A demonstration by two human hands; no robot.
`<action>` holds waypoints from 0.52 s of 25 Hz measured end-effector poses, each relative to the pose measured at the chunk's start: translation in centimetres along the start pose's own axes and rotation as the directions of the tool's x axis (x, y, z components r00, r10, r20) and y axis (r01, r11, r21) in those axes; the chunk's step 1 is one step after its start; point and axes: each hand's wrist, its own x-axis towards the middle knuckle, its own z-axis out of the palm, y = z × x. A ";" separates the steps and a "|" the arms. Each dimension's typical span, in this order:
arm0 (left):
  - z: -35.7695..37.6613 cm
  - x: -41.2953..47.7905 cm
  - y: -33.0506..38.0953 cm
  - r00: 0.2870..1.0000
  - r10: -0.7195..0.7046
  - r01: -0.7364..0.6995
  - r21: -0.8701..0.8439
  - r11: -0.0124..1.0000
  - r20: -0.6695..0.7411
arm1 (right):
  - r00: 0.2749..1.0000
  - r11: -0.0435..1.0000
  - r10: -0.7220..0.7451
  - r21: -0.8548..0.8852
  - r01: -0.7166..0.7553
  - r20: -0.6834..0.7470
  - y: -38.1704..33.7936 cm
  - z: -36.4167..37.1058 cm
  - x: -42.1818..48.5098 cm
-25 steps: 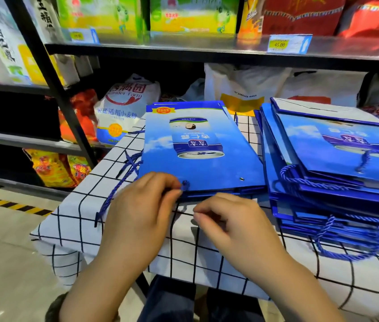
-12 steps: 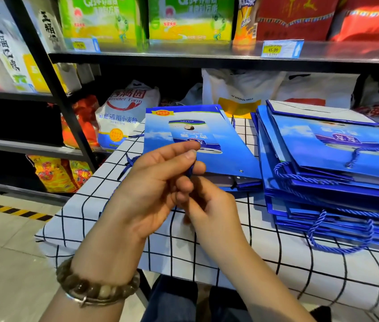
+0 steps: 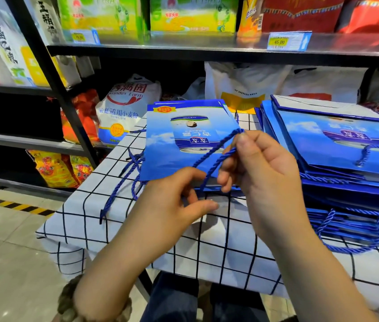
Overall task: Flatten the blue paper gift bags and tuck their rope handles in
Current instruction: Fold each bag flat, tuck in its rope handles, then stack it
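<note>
A flat blue gift bag (image 3: 179,145) lies on top of a small pile in the middle of the checked tablecloth (image 3: 218,247). My right hand (image 3: 262,168) pinches the folded loop of its blue rope handle (image 3: 216,154) and holds it up above the bag's near edge. My left hand (image 3: 174,201) sits at that near edge with its fingers curled around the rope's lower end, where it meets the bag. More rope handles (image 3: 123,182) trail out from the pile's left side. A taller stack of blue bags (image 3: 337,154) stands on the right.
Loose rope handles (image 3: 355,235) hang off the front of the right stack. Store shelves (image 3: 183,48) with boxes, a flour sack (image 3: 125,108) and white bags stand close behind the table. Tiled floor with a hazard stripe (image 3: 9,205) lies to the left.
My hands, together at the bag's near edge, have separated. The right hand has drawn the rope handle up and to the right; the left hand has dropped back to the bag's edge.
</note>
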 end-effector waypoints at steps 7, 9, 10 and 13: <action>0.7 1.2 1.1 0.984 -0.047 0.059 -0.068 0.996 0.174 | 0.998 0.988 0.057 -0.146 -0.052 0.030 -0.8 -1.0 0.6; 0.0 1.8 1.5 0.976 -0.149 0.199 -0.377 0.904 0.158 | 0.993 0.929 0.117 -0.356 -0.099 0.029 -0.6 -2.0 0.4; -0.4 2.1 1.6 0.976 -0.171 0.212 -0.448 0.869 0.131 | 0.987 0.886 0.158 -0.446 -0.126 0.034 -0.4 -2.4 0.2; -0.9 2.9 1.7 0.981 -0.179 0.191 -0.521 0.832 0.074 | 0.961 0.802 0.264 -0.572 -0.171 0.082 0.1 -3.0 -0.3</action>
